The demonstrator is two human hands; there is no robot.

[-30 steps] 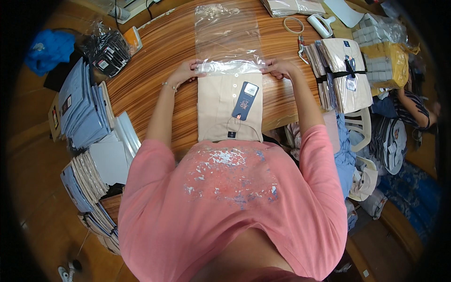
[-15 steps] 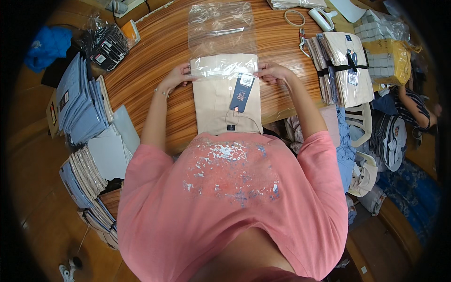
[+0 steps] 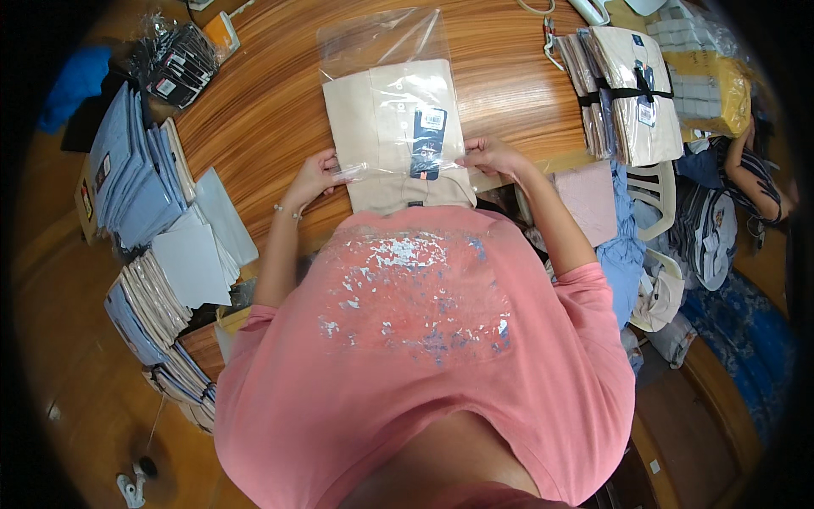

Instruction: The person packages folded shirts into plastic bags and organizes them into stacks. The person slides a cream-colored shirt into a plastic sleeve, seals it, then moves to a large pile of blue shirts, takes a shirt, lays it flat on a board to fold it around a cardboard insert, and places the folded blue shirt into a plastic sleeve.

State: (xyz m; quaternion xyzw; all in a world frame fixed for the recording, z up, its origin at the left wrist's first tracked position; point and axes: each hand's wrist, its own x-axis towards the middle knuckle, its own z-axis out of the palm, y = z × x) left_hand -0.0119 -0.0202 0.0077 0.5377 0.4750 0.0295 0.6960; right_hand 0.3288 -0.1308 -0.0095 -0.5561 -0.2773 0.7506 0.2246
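Note:
A folded beige shirt [image 3: 356, 114] lies on the wooden table in front of me, with its collar end toward my body. A clear plastic bag [image 3: 381, 38] covers most of it, and the bag's mouth edge runs across just above the collar. On the shirt front, under the plastic, is a dark blue hang tag [image 3: 427, 144]. My left hand [image 3: 318, 176] pinches the bag's mouth at the left side. At the right side my right hand [image 3: 492, 157] pinches the same edge between thumb and fingers. The collar end sticks out of the bag against my pink shirt.
Blue folded shirts [image 3: 136, 170] and white sheets [image 3: 191, 259] stand at the left. A strapped bundle of bagged shirts [image 3: 632, 97] lies on the right of the table. Beyond it is a yellow-wrapped package [image 3: 721, 93]; a person's arm [image 3: 750, 174] shows near a white chair [image 3: 653, 199].
Both hands have drawn the bag's mouth toward me, down over the shirt. Far more of the shirt and the tag are now inside the plastic.

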